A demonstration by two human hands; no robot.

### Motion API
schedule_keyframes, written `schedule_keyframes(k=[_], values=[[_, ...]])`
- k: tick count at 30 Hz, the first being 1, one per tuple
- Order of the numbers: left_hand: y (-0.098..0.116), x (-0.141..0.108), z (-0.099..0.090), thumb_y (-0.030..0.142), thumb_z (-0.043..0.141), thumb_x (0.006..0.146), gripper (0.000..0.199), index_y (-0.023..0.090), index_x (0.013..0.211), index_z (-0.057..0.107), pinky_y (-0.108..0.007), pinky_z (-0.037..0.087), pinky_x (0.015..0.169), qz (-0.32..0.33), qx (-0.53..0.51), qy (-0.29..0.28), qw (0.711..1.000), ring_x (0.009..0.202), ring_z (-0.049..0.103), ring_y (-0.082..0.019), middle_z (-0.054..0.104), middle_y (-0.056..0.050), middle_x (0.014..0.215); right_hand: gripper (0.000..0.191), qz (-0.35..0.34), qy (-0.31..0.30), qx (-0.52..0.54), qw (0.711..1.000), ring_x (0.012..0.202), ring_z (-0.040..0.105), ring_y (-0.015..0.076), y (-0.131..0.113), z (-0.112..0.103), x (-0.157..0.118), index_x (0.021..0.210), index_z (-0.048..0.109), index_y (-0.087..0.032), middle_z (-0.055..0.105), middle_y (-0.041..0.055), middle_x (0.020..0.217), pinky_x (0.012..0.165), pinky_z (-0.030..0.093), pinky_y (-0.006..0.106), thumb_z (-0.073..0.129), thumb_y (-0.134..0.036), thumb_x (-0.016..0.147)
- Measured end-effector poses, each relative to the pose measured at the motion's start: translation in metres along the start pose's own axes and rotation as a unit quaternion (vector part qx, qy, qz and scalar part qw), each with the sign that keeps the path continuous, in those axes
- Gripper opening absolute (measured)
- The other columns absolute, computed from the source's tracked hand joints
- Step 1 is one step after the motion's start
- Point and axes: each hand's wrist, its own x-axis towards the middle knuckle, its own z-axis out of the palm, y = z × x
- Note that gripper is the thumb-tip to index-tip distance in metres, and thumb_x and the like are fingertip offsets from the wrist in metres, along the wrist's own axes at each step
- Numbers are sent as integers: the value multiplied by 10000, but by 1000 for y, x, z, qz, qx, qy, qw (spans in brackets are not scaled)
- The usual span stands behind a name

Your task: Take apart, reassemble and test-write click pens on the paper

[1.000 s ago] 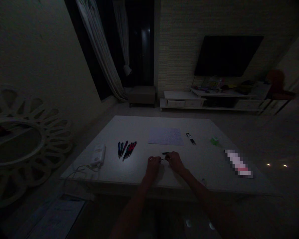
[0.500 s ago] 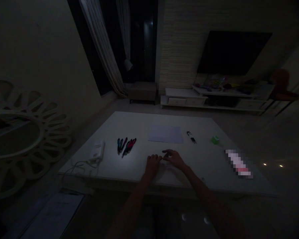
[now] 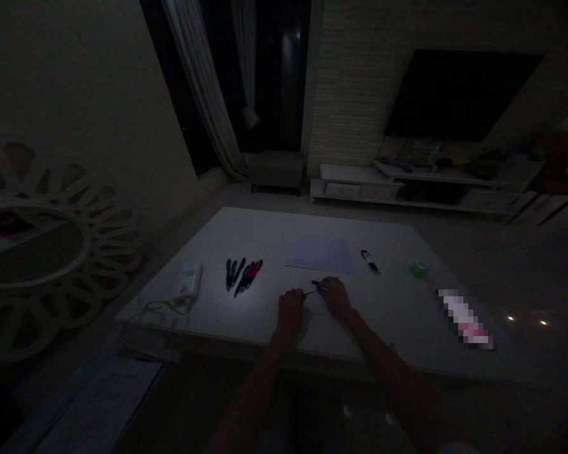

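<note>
My left hand (image 3: 291, 310) is a closed fist on the white table (image 3: 388, 321), and my right hand (image 3: 335, 296) lies a little to its right with the fingers curled. A slim dark pen (image 3: 313, 289) runs between them, its thin end at my left fingers and its thicker end by my right fingertips. Further left lies a bundle of several dark and red pens (image 3: 244, 276). Ahead of my hands is a sheet of pale paper (image 3: 320, 255), and a black-and-white marker (image 3: 370, 261) lies to its right.
A white plug-in device (image 3: 188, 282) with a cable sits near the table's left edge. A small green object (image 3: 418, 269) and a pixelated long item (image 3: 464, 318) lie to the right. Beyond are a round mirror (image 3: 33, 246) and a TV cabinet (image 3: 355, 189).
My fingers have closed back toward the slim pen since half a second ago, when it was barely visible. The whole view has drifted, with the table sitting higher in the picture.
</note>
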Motion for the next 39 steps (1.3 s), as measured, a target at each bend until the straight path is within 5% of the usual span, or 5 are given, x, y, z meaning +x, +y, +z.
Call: schedule_keyframes(k=[8, 12, 16, 33, 39], values=[[-2, 0, 6, 246, 353, 951, 188, 196, 999, 528, -329, 330, 774, 9, 49, -10, 999, 896, 517, -192, 571, -58, 929, 120, 11, 29, 32, 999, 1010, 518, 215, 5, 1, 8, 801, 683, -191, 638, 87, 1019, 883, 370, 321, 569, -225, 789], [-1, 0, 8, 241, 355, 950, 188, 196, 1013, 526, -335, 329, 779, 13, 57, -8, 998, 901, 510, -193, 565, -59, 946, 195, 65, 58, 149, 985, 862, 577, 205, 3, -6, -4, 867, 651, -182, 661, 76, 907, 793, 428, 330, 497, -288, 810], [-1, 0, 6, 232, 372, 943, 169, 194, 1014, 520, -335, 324, 769, 28, 56, -12, 998, 900, 503, -196, 562, -57, 940, 229, 41, 39, 229, 972, 763, 597, 180, -1, -14, -19, 866, 648, -187, 663, 58, 854, 727, 452, 307, 488, -338, 803], [-2, -2, 10, 211, 387, 933, 191, 195, 1079, 510, -343, 330, 781, 49, 65, -14, 997, 921, 503, -205, 554, -66, 947, 188, -20, 14, 211, 977, 722, 586, 161, -18, -24, -19, 812, 693, -199, 637, 50, 788, 675, 462, 285, 534, -298, 801], [-2, -2, 10, 222, 401, 927, 185, 203, 1079, 505, -354, 337, 802, 81, 59, -32, 994, 930, 507, -205, 560, -60, 962, 172, -33, -43, 200, 978, 712, 607, 163, -25, -16, -15, 858, 703, -188, 665, 51, 788, 706, 472, 291, 570, -245, 765]])
